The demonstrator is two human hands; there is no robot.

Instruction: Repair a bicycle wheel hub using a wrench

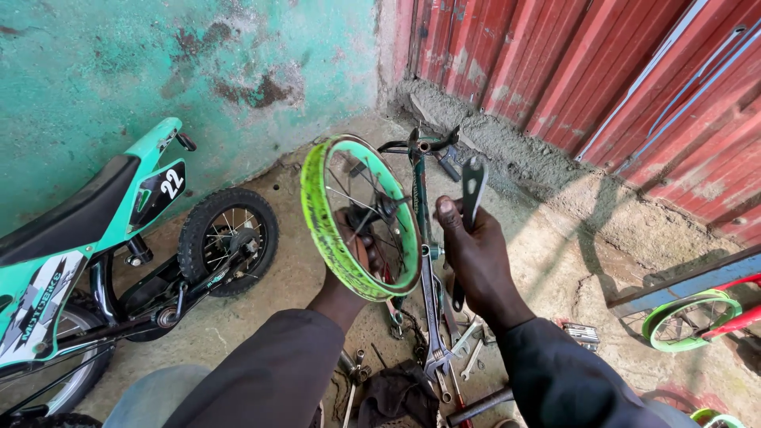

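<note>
A: What lies nearest, at the bottom edge of the floor (555, 238)?

B: Dark sleeves, and between them a dark rag (400, 392) with a few wrenches (468, 349) scattered on the concrete just beyond it. A small silver block (583, 334) sits to the right of those.

A: And the hands?

B: The left hand (353, 257) reaches through the spokes of a green rim (321, 218), which has no tyre and stands tilted on edge. The fingers curl around the hub area, though the rim's wall hides most of them, so I cannot tell exactly how they close. The right hand (476, 254) is wrapped tight around a flat spanner (472, 190), thumb pressed up along its shaft, the open head pointing up.

A: Where is the rim relative to the frame?

B: Just left of a thin bike frame (420, 238) that lies along the floor, running away toward the far wall. The spanner is just right of that frame.

A: Further out?

B: At the left edge, a teal child's bike (87, 238) stands with its black tyre (230, 238) on the floor, well apart from the rim. At the right edge there's another green wheel (690, 321) beside a blue bar (690, 281). Beyond, a teal wall (158, 71) meets a red corrugated door (602, 71) at the far corner.
</note>
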